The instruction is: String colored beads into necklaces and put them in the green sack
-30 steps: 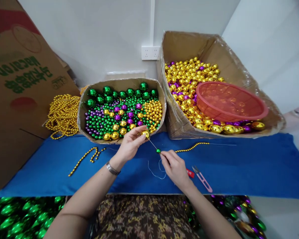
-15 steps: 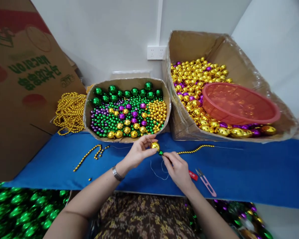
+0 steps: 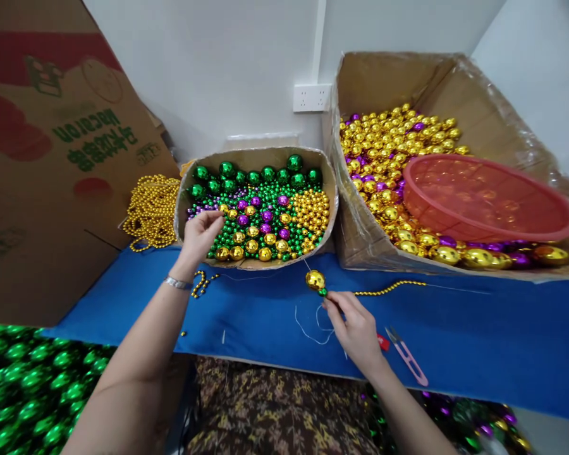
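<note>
My right hand (image 3: 353, 325) is above the blue cloth, thumb and fingers pinched on a thread just below a small green bead (image 3: 322, 292). A large gold bead (image 3: 315, 280) sits against the green one, and a short thread end sticks up past it. Over the left side of the cardboard box of beads (image 3: 332, 208) is my left hand (image 3: 200, 237), its fingertips pressed together; whatever they hold, if anything, is hidden. Loose white thread (image 3: 308, 338) curls on the cloth beside my right hand.
Pink thread snips (image 3: 410, 360) and a red tag (image 3: 383, 342) lie right of my right hand. Gold bead strands (image 3: 389, 287) rest on the cloth (image 3: 502, 354). A larger carton (image 3: 355, 243) holds beads and a red basin (image 3: 493, 196). Another tall carton (image 3: 38, 189) stands left.
My left hand has let go of the large gold bead and moved left and up to the bead box. My right hand keeps its pinch near the green bead. The view has shifted slightly.
</note>
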{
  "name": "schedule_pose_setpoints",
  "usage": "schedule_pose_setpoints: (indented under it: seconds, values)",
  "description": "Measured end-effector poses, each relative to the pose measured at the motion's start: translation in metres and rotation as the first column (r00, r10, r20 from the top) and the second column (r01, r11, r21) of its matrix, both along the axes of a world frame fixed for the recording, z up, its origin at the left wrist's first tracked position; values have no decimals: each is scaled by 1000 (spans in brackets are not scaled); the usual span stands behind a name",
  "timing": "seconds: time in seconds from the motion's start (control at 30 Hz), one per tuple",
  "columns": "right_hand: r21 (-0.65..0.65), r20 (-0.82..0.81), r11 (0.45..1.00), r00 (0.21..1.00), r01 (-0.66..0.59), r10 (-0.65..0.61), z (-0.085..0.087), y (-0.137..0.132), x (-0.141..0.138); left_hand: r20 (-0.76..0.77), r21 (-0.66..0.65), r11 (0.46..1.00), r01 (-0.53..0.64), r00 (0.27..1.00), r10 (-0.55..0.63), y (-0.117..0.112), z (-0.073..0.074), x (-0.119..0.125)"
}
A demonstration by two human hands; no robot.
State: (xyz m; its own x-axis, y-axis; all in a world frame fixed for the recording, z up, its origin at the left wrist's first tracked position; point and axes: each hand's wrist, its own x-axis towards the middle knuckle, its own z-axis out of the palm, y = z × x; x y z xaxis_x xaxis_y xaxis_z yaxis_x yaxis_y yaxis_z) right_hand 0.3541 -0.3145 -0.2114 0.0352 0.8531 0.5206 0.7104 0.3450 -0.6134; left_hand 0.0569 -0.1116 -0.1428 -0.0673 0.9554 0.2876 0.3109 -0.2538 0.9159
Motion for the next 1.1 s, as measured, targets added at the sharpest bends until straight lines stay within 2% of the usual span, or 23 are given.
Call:
schedule_pose_setpoints:
  seconds: [0.13, 0.2, 0.23, 0.3, 0.37, 0.47, 0.53, 0.6, 0.73, 0.9, 0.97, 1.03, 1.07, 1.1]
  values:
    - [38, -3, 999, 999, 38, -38, 0, 1, 0, -135, -26, 992, -120, 984, 115, 18, 1, -30]
    - [48, -5, 998, 999, 46, -46, 0, 2, -1, -314, -9, 991, -134, 941, 125, 21, 1, -38]
    - [43, -7, 998, 999, 38, -38, 0, 2, -1, -435, -1, 992, -128, 893, 115, 22, 0, -40]
    - [20, -17, 1000, 1000, 14, -14, 0, 2, -2, -682, -4, 995, -102, 728, 72, 22, 0, -41]
    - [-11, -43, 1000, 999, -11, 11, 1, 2, -4, -860, -32, 995, -99, 510, 23, 22, -2, -38]
    - [-46, -76, 999, 997, -20, 17, 3, 1, -6, -971, -99, 984, -151, 233, -62, 27, -7, -30]
    - [-57, -82, 998, 997, -10, 5, 3, 1, -6, -985, -145, 975, -171, 123, -125, 32, -10, -27]
    - [-67, -85, 998, 996, 1, -6, 3, 1, -6, -984, -177, 972, -155, 64, -169, 38, -12, -25]
    - [-83, -73, 996, 997, 17, -23, 4, 2, -6, -981, -193, 970, -146, 39, -189, 46, -13, -24]
    - [-74, -56, 997, 998, 13, -17, 7, 1, -7, -975, -217, 957, -192, 98, -201, 45, -11, -25]
    - [-67, -57, 998, 998, 17, -21, 8, 0, -6, -979, -176, 969, -172, 136, -153, 42, -7, -25]
    - [-59, -63, 998, 998, 21, -24, 8, 0, -6, -971, -77, 988, -136, 233, -44, 36, -1, -23]
    - [-58, -65, 998, 998, 17, -21, 9, -1, -6, -945, -30, 992, -120, 327, 11, 31, 3, -20]
    - [-59, -67, 998, 998, 10, -14, 9, -1, -7, -886, -2, 995, -103, 461, 46, 25, 7, -16]
